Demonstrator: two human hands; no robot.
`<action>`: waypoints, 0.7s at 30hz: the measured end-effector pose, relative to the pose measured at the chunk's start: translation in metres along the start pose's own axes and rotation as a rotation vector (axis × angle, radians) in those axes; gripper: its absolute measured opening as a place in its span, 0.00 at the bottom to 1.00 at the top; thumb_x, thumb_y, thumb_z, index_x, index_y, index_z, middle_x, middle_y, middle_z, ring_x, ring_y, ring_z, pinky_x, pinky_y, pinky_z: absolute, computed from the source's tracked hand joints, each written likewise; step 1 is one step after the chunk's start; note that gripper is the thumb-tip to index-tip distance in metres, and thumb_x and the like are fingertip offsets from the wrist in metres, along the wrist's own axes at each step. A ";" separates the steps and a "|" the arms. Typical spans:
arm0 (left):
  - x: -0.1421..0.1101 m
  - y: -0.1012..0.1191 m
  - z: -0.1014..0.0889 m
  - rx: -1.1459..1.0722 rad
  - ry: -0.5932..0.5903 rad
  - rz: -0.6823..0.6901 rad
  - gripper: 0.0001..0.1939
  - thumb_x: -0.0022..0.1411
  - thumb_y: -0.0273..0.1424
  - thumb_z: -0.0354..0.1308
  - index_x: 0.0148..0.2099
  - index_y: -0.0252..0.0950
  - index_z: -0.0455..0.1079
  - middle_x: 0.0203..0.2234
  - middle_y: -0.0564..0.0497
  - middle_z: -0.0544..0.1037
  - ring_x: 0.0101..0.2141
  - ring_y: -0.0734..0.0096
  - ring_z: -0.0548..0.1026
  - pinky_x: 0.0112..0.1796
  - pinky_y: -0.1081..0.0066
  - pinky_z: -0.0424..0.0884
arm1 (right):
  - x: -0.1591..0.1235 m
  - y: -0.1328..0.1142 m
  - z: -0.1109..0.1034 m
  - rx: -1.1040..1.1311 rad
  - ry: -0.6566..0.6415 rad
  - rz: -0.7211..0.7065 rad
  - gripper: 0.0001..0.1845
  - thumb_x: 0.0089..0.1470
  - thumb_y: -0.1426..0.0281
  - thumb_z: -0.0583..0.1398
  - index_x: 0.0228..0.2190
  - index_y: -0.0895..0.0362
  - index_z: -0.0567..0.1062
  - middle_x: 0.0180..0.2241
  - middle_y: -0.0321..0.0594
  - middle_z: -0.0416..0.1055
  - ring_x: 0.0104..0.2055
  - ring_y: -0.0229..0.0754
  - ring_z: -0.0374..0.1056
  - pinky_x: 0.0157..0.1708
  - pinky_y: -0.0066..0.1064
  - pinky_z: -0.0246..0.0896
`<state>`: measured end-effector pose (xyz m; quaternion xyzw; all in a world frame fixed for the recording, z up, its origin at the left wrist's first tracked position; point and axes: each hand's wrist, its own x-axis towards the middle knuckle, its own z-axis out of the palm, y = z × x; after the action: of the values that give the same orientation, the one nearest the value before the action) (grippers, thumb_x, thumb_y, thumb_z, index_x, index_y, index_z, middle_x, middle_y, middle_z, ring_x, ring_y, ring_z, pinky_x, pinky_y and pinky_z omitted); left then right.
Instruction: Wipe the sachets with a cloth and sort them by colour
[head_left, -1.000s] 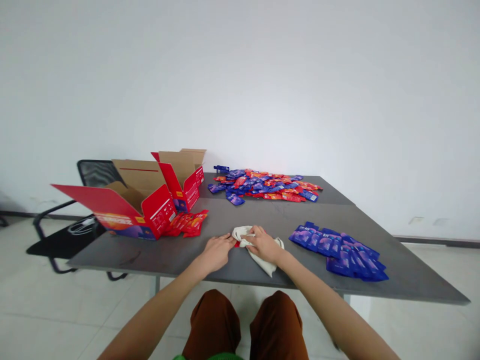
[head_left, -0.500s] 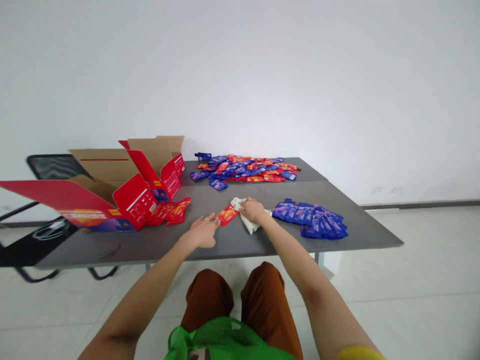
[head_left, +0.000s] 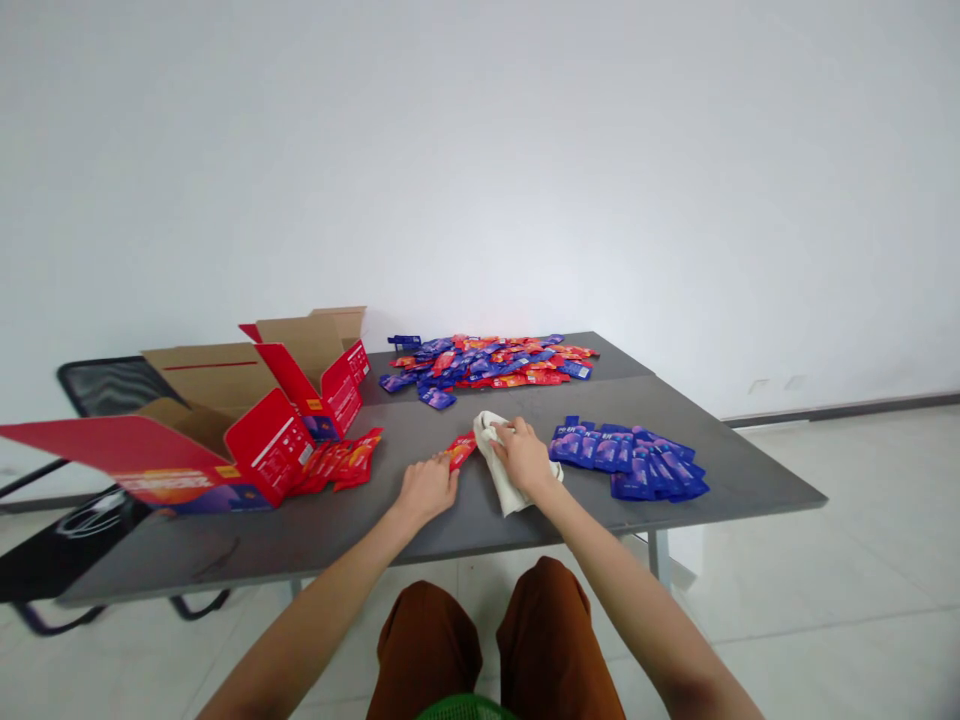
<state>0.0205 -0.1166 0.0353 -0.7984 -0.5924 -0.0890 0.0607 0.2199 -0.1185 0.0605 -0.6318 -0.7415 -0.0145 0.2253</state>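
My left hand [head_left: 427, 490] rests on the grey table, its fingertips at the lower end of a red sachet [head_left: 461, 449]. The sachet's far end runs to the edge of a crumpled white cloth [head_left: 504, 475]. My right hand [head_left: 521, 457] lies on top of the cloth, fingers curled over it and hiding much of it. A small gap separates my hands. A loose group of blue sachets [head_left: 628, 461] lies to the right of my right hand.
An opened red and cardboard box [head_left: 270, 445] and a second one [head_left: 319, 375] stand at left, with red sachets [head_left: 337, 465] beside them. A mixed red and blue sachet pile [head_left: 484, 365] lies at the back of the grey table [head_left: 375, 540]. A black chair [head_left: 105, 385] stands behind the boxes.
The cloth and red sachet now sit closer together, with less of the sachet showing. My hands have drawn nearer each other. The whole view has shifted slightly as my head moved.
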 end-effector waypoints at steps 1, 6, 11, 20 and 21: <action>0.004 -0.001 -0.001 -0.015 0.002 -0.053 0.21 0.64 0.35 0.41 0.53 0.33 0.66 0.41 0.37 0.77 0.41 0.53 0.76 0.43 0.58 0.68 | -0.005 -0.007 -0.002 0.017 0.010 -0.038 0.20 0.62 0.60 0.50 0.55 0.46 0.65 0.50 0.44 0.61 0.50 0.46 0.59 0.41 0.31 0.60; 0.013 -0.022 0.004 -0.568 -0.001 -0.254 0.17 0.62 0.31 0.44 0.49 0.35 0.69 0.36 0.41 0.79 0.36 0.61 0.77 0.36 0.67 0.71 | -0.026 -0.039 0.004 0.080 -0.039 -0.242 0.22 0.61 0.59 0.51 0.57 0.43 0.61 0.51 0.42 0.61 0.52 0.44 0.57 0.44 0.32 0.60; 0.002 -0.024 0.020 -1.366 -0.235 -0.381 0.18 0.51 0.36 0.58 0.42 0.30 0.71 0.26 0.45 0.78 0.25 0.66 0.75 0.24 0.72 0.70 | -0.028 -0.050 0.030 0.112 -0.118 -0.471 0.24 0.61 0.54 0.50 0.57 0.41 0.62 0.49 0.39 0.63 0.49 0.44 0.60 0.44 0.33 0.61; -0.002 -0.009 0.014 -1.515 -0.271 -0.617 0.07 0.54 0.25 0.52 0.35 0.30 0.70 0.20 0.46 0.77 0.21 0.67 0.76 0.28 0.66 0.74 | 0.028 -0.035 0.038 -0.103 -0.199 -0.007 0.18 0.58 0.56 0.53 0.43 0.50 0.76 0.43 0.46 0.66 0.45 0.47 0.64 0.39 0.35 0.61; -0.001 -0.008 0.013 -1.528 -0.258 -0.659 0.07 0.54 0.24 0.51 0.35 0.29 0.70 0.19 0.46 0.77 0.20 0.66 0.76 0.28 0.65 0.74 | 0.030 -0.033 0.038 -0.116 -0.196 0.009 0.18 0.58 0.57 0.53 0.42 0.51 0.76 0.43 0.46 0.66 0.45 0.48 0.64 0.39 0.35 0.61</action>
<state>0.0135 -0.1128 0.0225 -0.4098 -0.5743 -0.3867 -0.5939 0.1736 -0.0856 0.0458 -0.6454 -0.7551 0.0056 0.1148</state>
